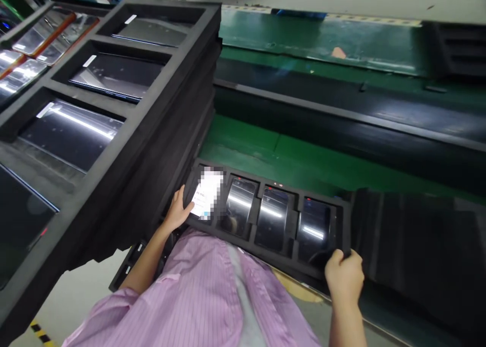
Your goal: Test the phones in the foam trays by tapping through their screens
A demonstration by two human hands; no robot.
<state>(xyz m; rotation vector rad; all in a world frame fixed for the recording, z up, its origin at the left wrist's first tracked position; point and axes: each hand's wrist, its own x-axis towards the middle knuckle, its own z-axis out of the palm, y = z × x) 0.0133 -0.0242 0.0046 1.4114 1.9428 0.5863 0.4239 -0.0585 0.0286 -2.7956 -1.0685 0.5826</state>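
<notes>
A long black foam tray [218, 227] lies in front of my body, with a row of phones in its slots. The leftmost phone [207, 192] has a lit white screen, partly pixelated. Dark, glossy screens show on the others, such as the phone [273, 219] near the middle. My left hand [176, 213] is closed around the tray's left end, its thumb on top beside the lit phone. At the opposite end, my right hand [345, 276] grips the right edge with curled fingers. The tray's underside is hidden.
To the left rises a tall stack of black foam trays [170, 114], the top one holding large screen devices [117, 76]. More black foam [413, 251] is at right. A dark conveyor-like strip [304, 86] crosses the green bench [246, 139]. Another black tray [459, 50] sits far right.
</notes>
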